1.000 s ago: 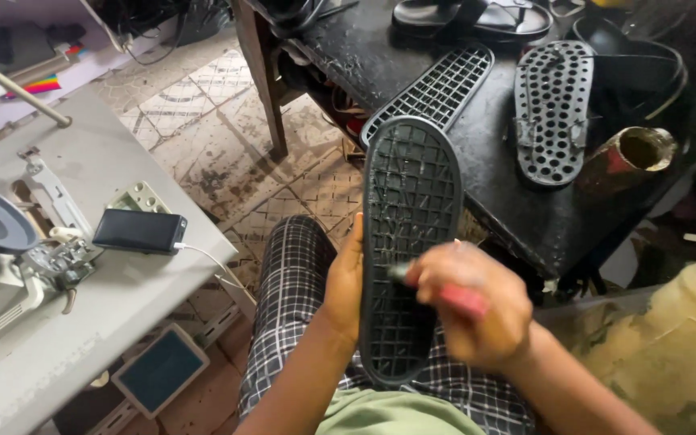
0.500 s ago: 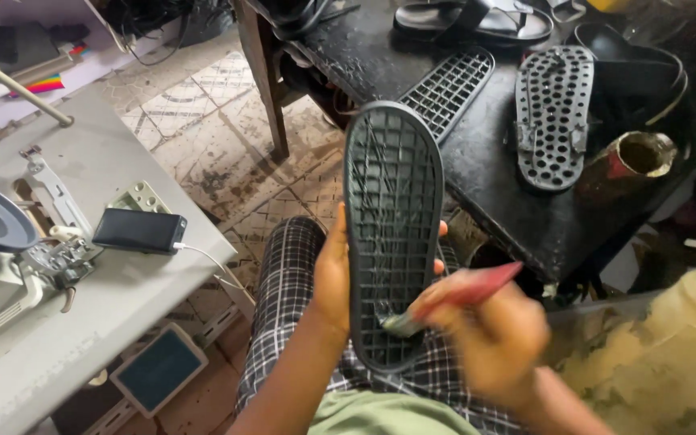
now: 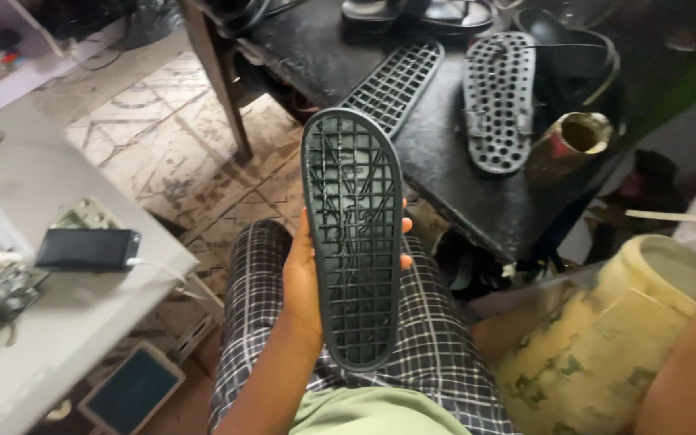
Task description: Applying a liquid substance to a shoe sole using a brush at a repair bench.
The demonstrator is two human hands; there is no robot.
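Since half a second ago your right hand with the red-handled brush has gone away from the sole; now only your right forearm (image 3: 690,362) shows at the lower right edge, and the hand itself is out of the picture, so you cannot tell how it is. In the head view your left hand (image 3: 306,270) grasps the dark grey rubber shoe sole with a grid pattern (image 3: 354,238) from behind, fingertips curling around its right edge, and holds it upright above your checked trousers (image 3: 437,354). On the black worktable (image 3: 477,193) beyond lie a second grid sole (image 3: 396,80) and a perforated sole (image 3: 499,101), with an open brown tin (image 3: 573,141) just beside them. A black phone (image 3: 89,248) lies on the grey table at your left.
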